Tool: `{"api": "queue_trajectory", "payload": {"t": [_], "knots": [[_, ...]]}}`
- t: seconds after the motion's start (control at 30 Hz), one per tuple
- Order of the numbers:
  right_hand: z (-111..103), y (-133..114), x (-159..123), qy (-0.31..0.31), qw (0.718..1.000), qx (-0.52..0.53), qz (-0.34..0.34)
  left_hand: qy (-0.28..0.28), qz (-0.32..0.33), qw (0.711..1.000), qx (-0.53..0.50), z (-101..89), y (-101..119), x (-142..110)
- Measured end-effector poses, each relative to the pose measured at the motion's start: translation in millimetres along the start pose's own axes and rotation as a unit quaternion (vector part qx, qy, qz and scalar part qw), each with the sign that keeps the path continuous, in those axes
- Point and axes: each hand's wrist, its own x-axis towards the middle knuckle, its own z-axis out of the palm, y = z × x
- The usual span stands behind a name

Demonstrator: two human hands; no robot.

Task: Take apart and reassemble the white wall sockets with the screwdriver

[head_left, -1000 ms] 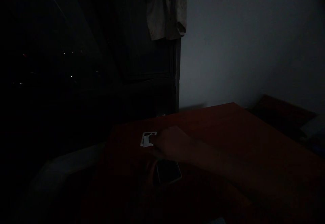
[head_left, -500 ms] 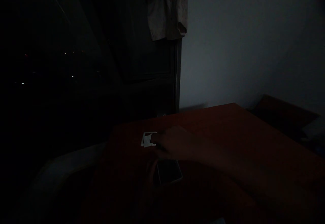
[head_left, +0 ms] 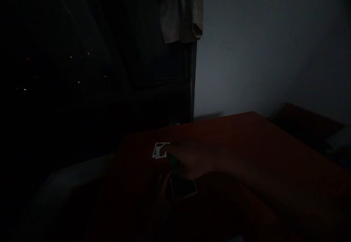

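Here, red tabletop (head_left: pixel 241 130) spreads beyond the right hand (head_left: pixel 189 158) toward a straight edge (head_left: pixel 225 118).

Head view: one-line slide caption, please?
Dim light: right hand with green item, near white flat piece on reddish table.

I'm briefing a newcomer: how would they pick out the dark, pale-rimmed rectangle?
On the reddish table, find the right hand. Below it in view is the dark rectangle. Its dark face sets it apart from the smaller white piece beyond.
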Motion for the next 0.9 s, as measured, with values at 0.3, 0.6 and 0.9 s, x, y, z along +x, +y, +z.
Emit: {"api": "queue_trajectory", "payload": {"t": [0.3,0.6,0.9], "knots": [[6.6,1.4,-0.1,0.022,0.997,-0.052,0.051,0.001,0.001,1.0,-0.003,0.2,-1.5,-1.4],[4.7,-2.3,-2.4,0.031,0.988,-0.099,0.113,0.003,0.008,1.0,-0.01,-0.3,-1.7,0.0],[4.4,3.3,-5.6,0.034,0.998,-0.017,0.056,0.001,0.004,1.0,-0.009,-0.5,-0.3,1.0]]}}
